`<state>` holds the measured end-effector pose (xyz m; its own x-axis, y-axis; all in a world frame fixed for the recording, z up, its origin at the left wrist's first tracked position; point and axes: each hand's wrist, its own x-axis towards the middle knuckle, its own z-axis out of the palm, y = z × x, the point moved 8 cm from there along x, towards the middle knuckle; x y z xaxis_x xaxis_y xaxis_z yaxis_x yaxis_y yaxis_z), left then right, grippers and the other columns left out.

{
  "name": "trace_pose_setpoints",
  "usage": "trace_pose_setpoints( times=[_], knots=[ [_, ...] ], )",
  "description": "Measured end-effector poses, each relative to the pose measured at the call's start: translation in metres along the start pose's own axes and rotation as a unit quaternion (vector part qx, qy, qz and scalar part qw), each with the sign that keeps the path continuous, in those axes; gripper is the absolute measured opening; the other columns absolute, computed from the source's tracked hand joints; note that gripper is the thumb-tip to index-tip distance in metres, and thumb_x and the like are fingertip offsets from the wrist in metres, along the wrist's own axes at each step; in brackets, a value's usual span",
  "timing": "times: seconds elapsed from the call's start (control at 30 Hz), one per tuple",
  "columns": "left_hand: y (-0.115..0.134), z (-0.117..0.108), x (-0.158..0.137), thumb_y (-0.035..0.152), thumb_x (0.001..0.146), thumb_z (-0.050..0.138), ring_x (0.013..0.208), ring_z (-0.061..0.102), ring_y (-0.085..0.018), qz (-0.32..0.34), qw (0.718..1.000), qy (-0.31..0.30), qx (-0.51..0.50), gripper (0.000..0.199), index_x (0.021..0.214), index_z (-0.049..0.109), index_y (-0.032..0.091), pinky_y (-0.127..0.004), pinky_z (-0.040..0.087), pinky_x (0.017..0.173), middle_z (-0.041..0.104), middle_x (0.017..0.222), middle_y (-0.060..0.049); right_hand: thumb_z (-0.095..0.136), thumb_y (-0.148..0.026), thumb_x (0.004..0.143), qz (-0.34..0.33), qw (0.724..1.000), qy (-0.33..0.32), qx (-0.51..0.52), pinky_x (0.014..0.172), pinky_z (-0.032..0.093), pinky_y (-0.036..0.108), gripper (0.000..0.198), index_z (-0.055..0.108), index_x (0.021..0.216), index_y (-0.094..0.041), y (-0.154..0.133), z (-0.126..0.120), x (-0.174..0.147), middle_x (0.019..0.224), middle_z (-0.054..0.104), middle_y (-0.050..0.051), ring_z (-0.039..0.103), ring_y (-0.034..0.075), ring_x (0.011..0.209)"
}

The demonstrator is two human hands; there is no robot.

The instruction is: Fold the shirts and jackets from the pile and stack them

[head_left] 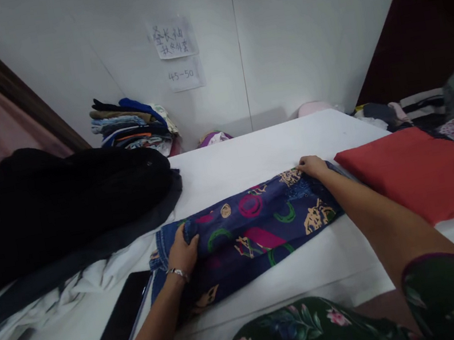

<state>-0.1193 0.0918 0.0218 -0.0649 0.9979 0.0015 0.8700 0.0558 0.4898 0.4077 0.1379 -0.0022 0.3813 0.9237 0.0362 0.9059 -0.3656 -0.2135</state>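
A dark blue garment with pink, green and tan printed shapes (243, 228) lies in a long folded strip on the white table (218, 171). Denim-like cloth shows at its left end; what kind of garment it is, I cannot tell. My left hand (183, 251), with a bracelet at the wrist, is closed on the cloth near that left end. At the far right corner, the fingers of my right hand (312, 167) pinch the upper edge. Its fingertips are partly hidden by the hand itself.
Black clothes (71, 202) are heaped at the left, beside a dark flat tablet-like device (124, 320). A folded red cloth (423, 172) lies at right. Folded clothes (132, 122) are stacked by the wall under handwritten paper signs (174, 39).
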Motion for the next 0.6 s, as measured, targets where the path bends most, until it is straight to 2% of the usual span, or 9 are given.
trace_pose_setpoints(
  times=[0.1,0.2,0.3,0.37,0.43,0.53,0.6],
  knots=[
    [-0.002,-0.001,0.001,0.041,0.087,0.047,0.112,0.059,-0.031,-0.005,0.995,-0.032,0.089,0.061,0.140,0.037,0.014,-0.044,0.046,0.094,0.057,0.128,-0.016,0.053,-0.042,0.085,-0.002,1.000,0.014,-0.009,0.080,0.045,0.033,0.035,0.067,0.108,-0.020,-0.003,-0.006,-0.006,0.112,0.065,0.012,0.060,0.026,0.101],
    [0.026,-0.015,-0.003,0.042,0.088,0.043,0.122,0.051,-0.031,0.101,0.984,0.026,0.144,0.054,0.134,0.045,0.013,-0.044,0.041,0.100,0.050,0.136,-0.017,0.045,-0.039,0.090,-0.021,0.998,0.059,-0.019,0.086,0.044,0.035,0.037,0.065,0.113,-0.019,-0.012,-0.018,-0.012,0.121,0.060,0.014,0.056,0.028,0.108],
    [0.064,-0.014,-0.008,0.041,0.088,0.046,0.128,0.045,-0.029,0.219,0.962,0.066,0.151,0.049,0.128,0.052,0.014,-0.043,0.035,0.107,0.049,0.137,-0.016,0.045,-0.035,0.090,-0.117,0.986,0.115,-0.021,0.094,0.040,0.038,0.036,0.064,0.114,-0.017,-0.044,-0.025,-0.021,0.129,0.056,0.014,0.049,0.029,0.117],
    [0.083,0.001,-0.009,0.042,0.088,0.047,0.131,0.041,-0.029,0.269,0.949,0.046,0.157,0.049,0.128,0.053,0.014,-0.045,0.030,0.110,0.046,0.141,-0.016,0.047,-0.037,0.090,-0.187,0.976,0.107,-0.014,0.100,0.035,0.038,0.037,0.062,0.118,-0.018,-0.068,-0.019,-0.028,0.134,0.053,0.013,0.046,0.027,0.122],
    [0.088,0.024,-0.006,0.043,0.088,0.046,0.134,0.036,-0.030,0.280,0.943,-0.001,0.182,0.051,0.129,0.052,0.013,-0.047,0.026,0.111,0.042,0.144,-0.015,0.045,-0.041,0.091,-0.204,0.976,0.079,-0.008,0.105,0.029,0.041,0.040,0.059,0.122,-0.020,-0.080,-0.008,-0.032,0.136,0.052,0.011,0.044,0.025,0.125],
    [0.073,0.053,0.002,0.046,0.090,0.043,0.136,0.034,-0.031,0.239,0.942,-0.068,0.224,0.059,0.136,0.047,0.010,-0.049,0.026,0.110,0.041,0.146,-0.016,0.039,-0.047,0.093,-0.155,0.986,0.061,-0.009,0.105,0.025,0.048,0.043,0.058,0.122,-0.021,-0.068,0.002,-0.036,0.127,0.060,0.011,0.050,0.026,0.119],
    [0.062,0.062,0.004,0.047,0.091,0.040,0.136,0.034,-0.030,0.226,0.942,-0.080,0.237,0.061,0.140,0.041,0.011,-0.048,0.026,0.110,0.041,0.146,-0.014,0.035,-0.045,0.094,-0.119,0.991,0.061,-0.015,0.102,0.027,0.049,0.044,0.063,0.115,-0.018,-0.049,0.001,-0.036,0.115,0.066,0.013,0.056,0.027,0.111]
  ],
)
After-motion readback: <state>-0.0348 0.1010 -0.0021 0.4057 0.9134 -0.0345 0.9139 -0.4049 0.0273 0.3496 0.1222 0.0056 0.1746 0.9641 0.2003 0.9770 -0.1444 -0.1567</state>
